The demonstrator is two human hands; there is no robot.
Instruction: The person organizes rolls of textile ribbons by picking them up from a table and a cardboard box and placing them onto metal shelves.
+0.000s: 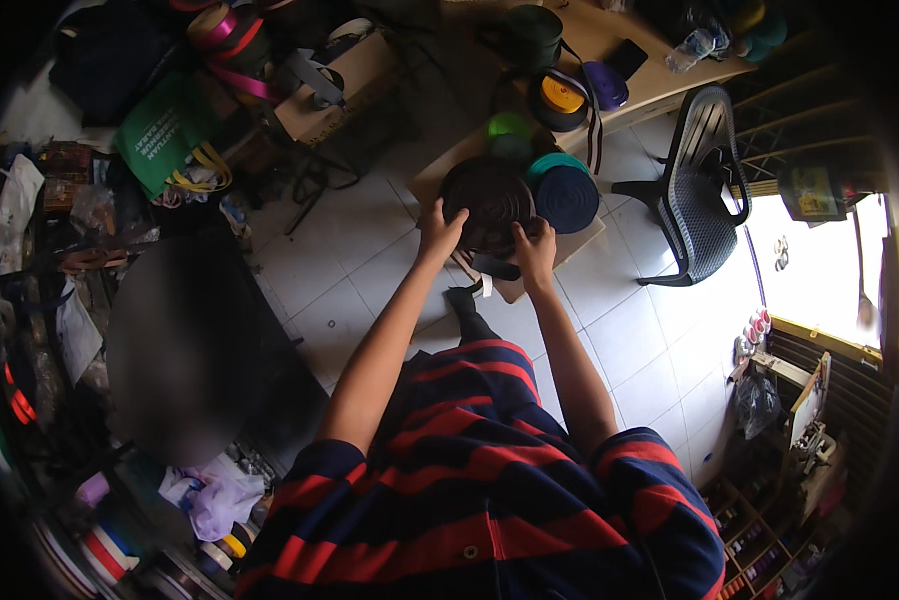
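A large dark brown roll of webbing [486, 200], its coils showing, is tilted toward me between both hands. My left hand [441, 232] grips its left edge, thumb over the coils and the other fingers partly hidden. At the lower right edge, my right hand [535, 250] is closed with thumb and fingertips on the rim. Just right of the roll lie a navy roll [567, 200] and, partly beneath it, a teal roll [551, 163]. Behind is a bright green roll [510, 128]. A small black piece [496, 267] with a white tag sits below the brown roll.
A black plastic chair [704, 190] stands at the right. At the back, a wooden table [649, 105] bears yellow and purple rolls [605, 86]. A green bag [164, 135] and piled goods line the left. White floor tiles [339, 240] show between.
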